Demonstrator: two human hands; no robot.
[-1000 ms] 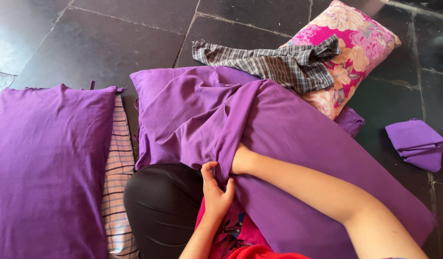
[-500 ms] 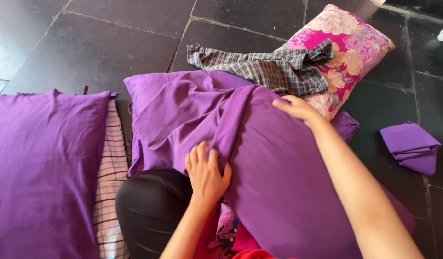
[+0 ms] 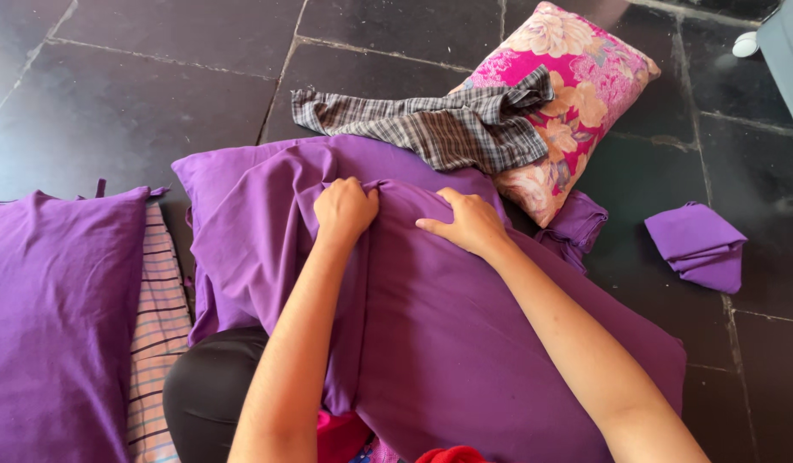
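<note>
Head view: both hands working a purple pillow on a dark stone floor

A large purple pillow [image 3: 465, 343] is lying across the person's lap, its far end reaching toward the floor. The left hand [image 3: 345, 210] is closing in a fist on a gathered fold of the purple cover [image 3: 250, 223] at the pillow's far end. The right hand [image 3: 469, 223] is pressing flat and open on the pillow just beside it, fingers spread.

Beyond the hands, a grey checked cloth [image 3: 431, 124] is draping over a pink floral pillow [image 3: 576, 94]. To the right, a small folded purple cloth [image 3: 696, 244] is sitting apart on the floor. To the left, another purple pillow [image 3: 53, 317] is resting on a striped pink one [image 3: 160, 317].

Everything is lying on a floor [image 3: 139, 94] of dark, glossy stone slabs with pale joints, catching daylight.
</note>
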